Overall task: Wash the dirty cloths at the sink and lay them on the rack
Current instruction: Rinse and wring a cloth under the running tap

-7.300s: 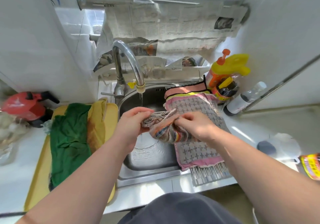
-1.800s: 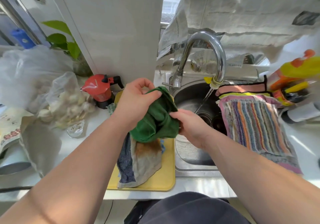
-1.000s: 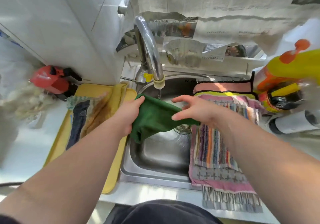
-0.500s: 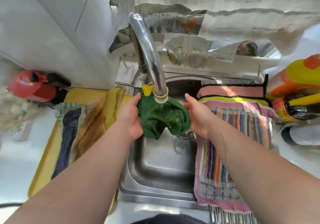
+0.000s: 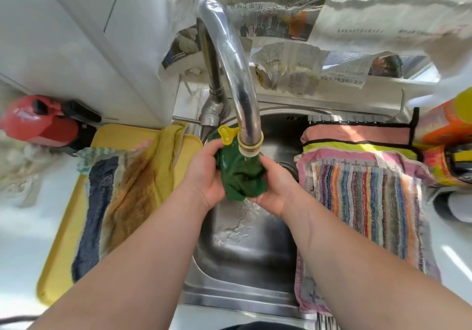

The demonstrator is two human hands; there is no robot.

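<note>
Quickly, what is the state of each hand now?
Left hand: grips the bunched dark green cloth.
Right hand: grips the same cloth.

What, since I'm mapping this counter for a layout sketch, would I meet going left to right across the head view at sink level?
red appliance → yellow tray → left hand → green cloth → right hand → striped cloth → orange bottle
</note>
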